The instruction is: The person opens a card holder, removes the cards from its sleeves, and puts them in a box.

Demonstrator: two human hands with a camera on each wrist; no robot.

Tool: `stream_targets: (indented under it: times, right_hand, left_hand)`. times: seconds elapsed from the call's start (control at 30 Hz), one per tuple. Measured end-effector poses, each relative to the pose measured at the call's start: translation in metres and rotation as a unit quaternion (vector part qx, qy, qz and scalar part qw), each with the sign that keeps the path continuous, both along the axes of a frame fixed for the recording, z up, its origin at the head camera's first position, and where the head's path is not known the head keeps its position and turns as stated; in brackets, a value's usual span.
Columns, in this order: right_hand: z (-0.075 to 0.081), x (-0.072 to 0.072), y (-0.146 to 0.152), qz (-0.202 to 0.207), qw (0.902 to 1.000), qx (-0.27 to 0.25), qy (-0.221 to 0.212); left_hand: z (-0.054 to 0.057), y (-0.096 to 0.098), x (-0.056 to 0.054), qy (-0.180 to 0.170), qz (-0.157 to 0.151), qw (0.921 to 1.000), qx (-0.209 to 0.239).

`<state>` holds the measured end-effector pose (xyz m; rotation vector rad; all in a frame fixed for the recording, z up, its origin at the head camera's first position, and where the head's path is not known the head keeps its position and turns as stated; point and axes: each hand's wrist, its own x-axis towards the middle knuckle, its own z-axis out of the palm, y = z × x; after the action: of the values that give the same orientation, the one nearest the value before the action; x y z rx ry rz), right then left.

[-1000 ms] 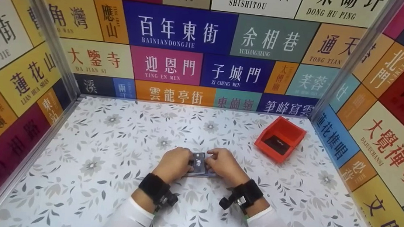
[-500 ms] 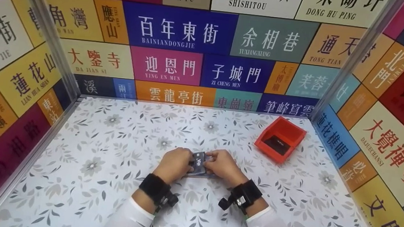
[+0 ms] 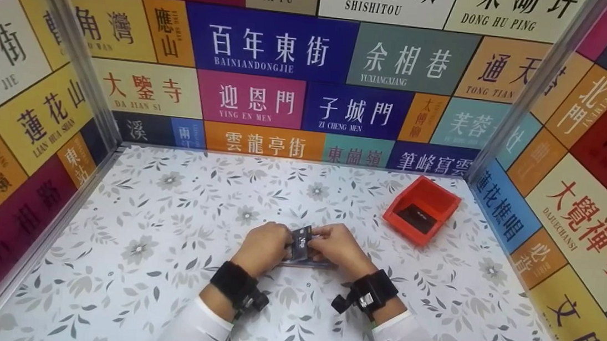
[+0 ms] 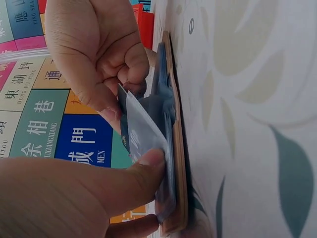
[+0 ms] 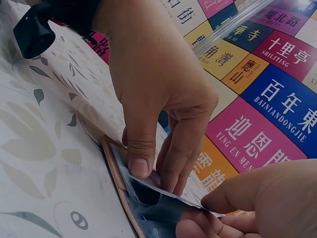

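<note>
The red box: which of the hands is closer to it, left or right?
Right. The right hand is to the left of the red box, nearer the person, not touching it. The left hand is farther left, across the dark card.

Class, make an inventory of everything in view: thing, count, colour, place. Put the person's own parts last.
Tabletop: one, white with grey flowers, below.
Card holder: one, brown-edged with clear sleeves, centre.
VIP card: one, black, over the holder.
Bin: one, red, far right.
Binned card: one visible, black, in the bin.
Sign-covered walls: three, multicoloured, back and sides.
Corner posts: two, silvery, back corners.
Wrist straps: two, black, on the wrists.
Shirt sleeves: two, white, front.
Left hand: one, bare, gripping the holder.
Right hand: one, bare, pinching the VIP card.
</note>
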<state>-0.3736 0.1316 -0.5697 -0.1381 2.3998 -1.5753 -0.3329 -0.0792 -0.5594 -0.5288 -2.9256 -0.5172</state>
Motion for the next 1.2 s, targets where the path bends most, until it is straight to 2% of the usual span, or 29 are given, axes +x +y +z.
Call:
stream_targets:
  times: [0.17,0.33,0.57,0.73,0.9,1.07,1.2]
  right_hand:
    - [-0.004,0.0,-0.002,0.019,0.9994,-0.024,-0.016]
    - [-0.005,0.003,-0.004,0.017,0.9992,-0.03,-0.019]
    - [-0.003,0.001,-0.001,-0.016,0.9997,-0.019,-0.006]
    - [0.005,-0.003,0.007,-0.043,0.9991,0.0,0.003]
    - [0.017,-0.01,0.022,-0.065,0.9978,0.013,0.008]
    - [0.032,-0.018,0.044,-0.083,0.992,0.082,0.049]
    - [0.045,-0.022,0.066,-0.094,0.9815,0.13,0.105]
  left_hand:
    - [-0.001,0.0,0.0,0.003,-0.001,1.0,-0.002]
    - [-0.001,0.001,0.001,-0.001,0.001,1.0,0.002]
    - [0.002,0.0,0.002,-0.001,0.003,1.0,0.001]
    - [0.004,0.0,0.003,-0.005,0.012,0.9999,0.005]
    - [0.004,0.0,0.005,0.005,0.003,1.0,0.007]
    - [0.003,-0.001,0.005,0.024,-0.006,0.9997,0.0]
    - [0.002,-0.001,0.005,0.026,-0.008,0.9996,-0.001]
